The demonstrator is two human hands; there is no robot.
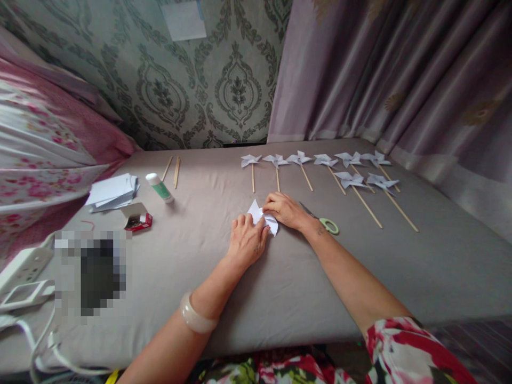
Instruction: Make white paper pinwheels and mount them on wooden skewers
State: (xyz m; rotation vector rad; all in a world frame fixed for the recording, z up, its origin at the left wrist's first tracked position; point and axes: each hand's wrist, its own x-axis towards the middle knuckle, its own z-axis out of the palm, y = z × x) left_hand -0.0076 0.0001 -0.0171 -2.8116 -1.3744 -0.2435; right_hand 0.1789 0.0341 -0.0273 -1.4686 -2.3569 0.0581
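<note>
A white paper pinwheel [272, 223], cut and partly folded, lies on the cloth in front of me, without a stick that I can see. My left hand [248, 238] holds it down from the near left, fingers pressed on the paper. From the far right, my right hand [285, 210] has its fingers bent and pinched on the paper near the middle. The fingers of both hands cover much of the pinwheel. Scissors with pale green handles [329, 226] lie just behind my right wrist, their blades partly hidden.
Several finished pinwheels on sticks [352, 180] lie at the back right. To the left are a glue stick [159, 188], wooden sticks [176, 172], a paper stack [112, 192] and a small red box [138, 222]. A power strip [26, 271] with cables occupies the left edge.
</note>
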